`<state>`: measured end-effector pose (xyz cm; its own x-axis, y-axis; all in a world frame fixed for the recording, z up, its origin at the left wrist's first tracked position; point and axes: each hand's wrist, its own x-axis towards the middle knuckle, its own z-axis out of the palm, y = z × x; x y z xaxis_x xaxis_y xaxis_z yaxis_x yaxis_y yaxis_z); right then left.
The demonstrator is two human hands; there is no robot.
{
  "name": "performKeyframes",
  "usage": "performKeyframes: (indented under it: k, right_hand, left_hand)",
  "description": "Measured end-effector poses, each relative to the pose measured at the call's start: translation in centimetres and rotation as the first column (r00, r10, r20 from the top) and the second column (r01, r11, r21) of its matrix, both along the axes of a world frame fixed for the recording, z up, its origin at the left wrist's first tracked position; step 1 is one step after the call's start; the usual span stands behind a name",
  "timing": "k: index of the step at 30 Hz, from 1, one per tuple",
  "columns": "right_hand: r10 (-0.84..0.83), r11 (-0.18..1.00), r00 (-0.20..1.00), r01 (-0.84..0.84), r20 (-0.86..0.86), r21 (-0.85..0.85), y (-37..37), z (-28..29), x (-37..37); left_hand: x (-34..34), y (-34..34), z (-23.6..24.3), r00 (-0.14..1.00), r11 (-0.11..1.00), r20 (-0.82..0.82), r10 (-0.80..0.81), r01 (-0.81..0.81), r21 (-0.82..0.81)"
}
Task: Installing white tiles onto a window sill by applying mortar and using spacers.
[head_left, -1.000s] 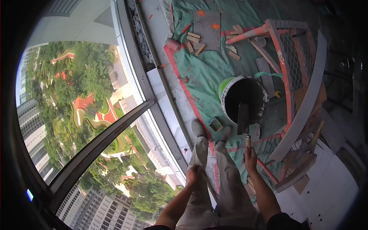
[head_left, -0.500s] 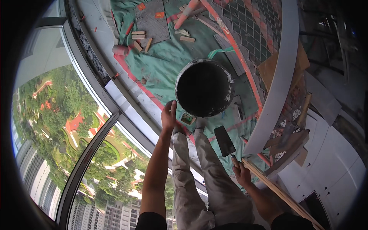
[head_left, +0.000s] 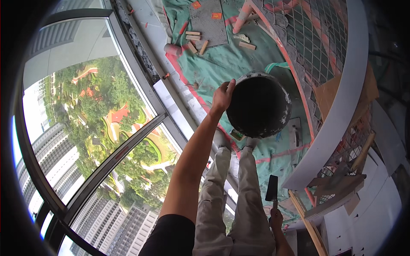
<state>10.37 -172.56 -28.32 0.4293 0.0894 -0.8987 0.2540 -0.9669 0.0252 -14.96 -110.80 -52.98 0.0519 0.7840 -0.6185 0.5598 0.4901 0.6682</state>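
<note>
A large black bucket (head_left: 288, 97) with pale mortar smears on its rim stands in front of my feet. My left hand (head_left: 223, 97) is closed at the left side of its rim, with the fingers partly hidden. The inside of the bucket is too dark to make out. Lower down, beside my right leg, my right hand (head_left: 276, 218) grips the handle of a trowel (head_left: 272, 188). The trowel's dark flat blade points away from me, apart from the bucket.
Green sheeting (head_left: 218, 68) covers the floor, with wood blocks (head_left: 193, 37) and a mallet-like head (head_left: 173, 49) at the far left. A flat finishing trowel (head_left: 295, 132) lies right of the bucket. Mesh fencing (head_left: 316, 42) and timber strips (head_left: 308, 222) border the right; a window frame (head_left: 141, 134) borders the left.
My left hand has moved forward onto the bucket's rim. My right hand has drawn back toward my leg with the trowel, whose blade has turned. The view has shifted left.
</note>
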Motion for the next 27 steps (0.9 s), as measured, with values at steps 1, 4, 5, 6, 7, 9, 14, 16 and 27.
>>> performKeyframes:
  k: [1,4,5,6,7,9,14,16,27]
  right_hand:
    - [-0.001,1.0,1.0,0.001,-0.006,-0.013,0.1,0.3,0.0]
    - [-0.068,0.997,0.998,0.068,-0.011,0.046,2.1,-1.8,-1.0]
    - [-0.148,0.988,0.988,0.15,-0.047,0.04,2.2,-1.9,-0.9]
    - [-0.223,0.974,0.972,0.225,-0.068,0.025,1.7,-1.4,-0.2]
    - [-0.297,0.954,0.951,0.298,-0.085,0.009,1.2,-0.8,0.6]
    - [-0.339,0.941,0.936,0.338,-0.095,-0.03,1.7,-0.1,0.8]
    - [-0.182,0.979,0.979,0.172,-0.089,-0.105,4.4,1.0,0.1]
    - [-0.241,0.955,0.968,0.222,-0.076,-0.197,4.6,1.9,0.6]
    - [-0.214,0.972,0.974,0.205,-0.077,-0.116,-1.0,1.9,0.3]
  left_hand:
    - [0.4,-0.7,-0.1,0.992,0.999,-0.119,-0.042,0.045,0.02]
    - [-2.6,-6.8,-0.7,0.979,0.981,-0.145,0.145,-0.123,0.149]
    - [-2.8,-8.9,-0.2,0.967,0.971,-0.137,0.213,-0.194,0.141]
    - [-2.2,-10.0,0.0,0.969,0.972,-0.125,0.214,-0.199,0.124]
    - [-1.7,-11.0,0.1,0.959,0.963,-0.093,0.268,-0.267,0.025]
    - [-2.7,-10.9,-0.1,0.941,0.939,-0.071,0.332,-0.337,-0.065]
    - [-7.2,-7.4,-4.3,0.973,0.963,-0.077,0.217,-0.226,-0.145]
    - [-5.0,-4.1,-4.3,0.997,0.98,-0.019,0.074,-0.076,-0.186]
    - [3.1,1.1,2.5,0.97,0.947,0.163,-0.181,0.128,0.293]
